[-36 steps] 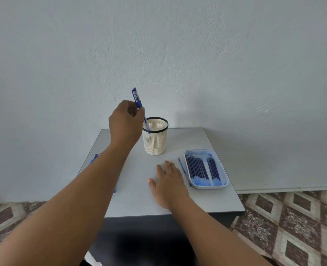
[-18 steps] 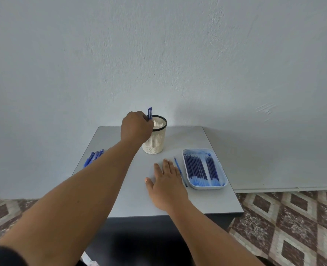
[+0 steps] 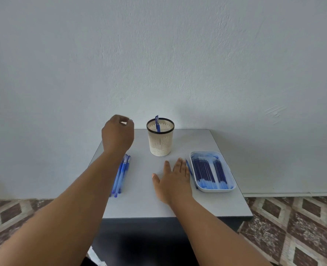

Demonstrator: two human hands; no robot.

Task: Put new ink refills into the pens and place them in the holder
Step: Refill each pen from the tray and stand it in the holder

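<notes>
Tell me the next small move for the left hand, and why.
Probably lower the left hand to the pens lying beneath its forearm and pick one up. One pen already stands in the holder, that hand holds nothing, and the refills wait in the tray.

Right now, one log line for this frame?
left hand: empty, raised beside holder | right hand: flat on table | pen: in holder | next: grab pens

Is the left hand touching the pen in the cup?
Apart. The head view shows the left hand beside the pen holder, with wall showing between it and the pen.
</notes>
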